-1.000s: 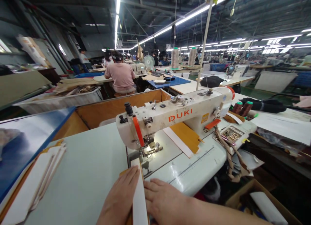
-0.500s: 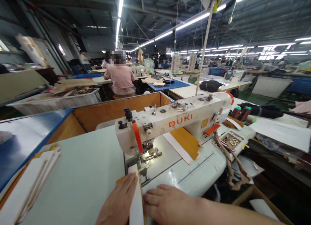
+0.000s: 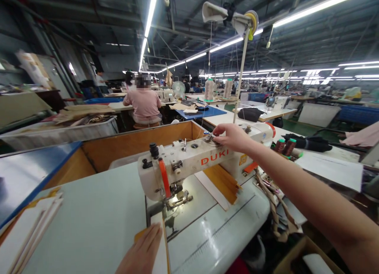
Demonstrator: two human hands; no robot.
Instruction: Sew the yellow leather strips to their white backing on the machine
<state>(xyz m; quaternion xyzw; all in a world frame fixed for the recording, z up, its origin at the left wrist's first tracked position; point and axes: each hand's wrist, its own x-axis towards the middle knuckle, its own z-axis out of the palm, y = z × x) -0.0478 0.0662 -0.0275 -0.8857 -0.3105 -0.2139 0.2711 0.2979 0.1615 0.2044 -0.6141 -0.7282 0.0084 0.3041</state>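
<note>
The person's right hand (image 3: 232, 136) is reaching across to the top of the DUKI sewing machine head (image 3: 189, 157), its fingers curling over a thread tension dial (image 3: 209, 138), though whether they are gripping the dial or only touching it is hard to tell. The left hand (image 3: 142, 248) is lying flat and open at the bottom of the view, pressing on a long white strip (image 3: 162, 252) with a tan layer showing along its edges. The two hands are well apart, with the machine head between them. The strip is resting on the pale green counter (image 3: 83, 222), running from the near edge of the view up toward the presser foot (image 3: 179, 201), and its far end is stopping just short of it. A bundle of white strips (image 3: 32, 226) is lying at the left of the counter, near a blue-edged board (image 3: 38, 175). Tan pieces (image 3: 220, 183) are sitting behind the needle area, beneath the machine arm, and a brown strap offcut (image 3: 274, 207) is hanging over the counter's right side. Two brown thread spools (image 3: 284, 146) are standing past the machine's far end. Beyond a wooden bin (image 3: 139, 139), a co-worker in a pink shirt (image 3: 143, 104) is sitting at another machine, facing away, with a white fan (image 3: 179, 89) further on
</note>
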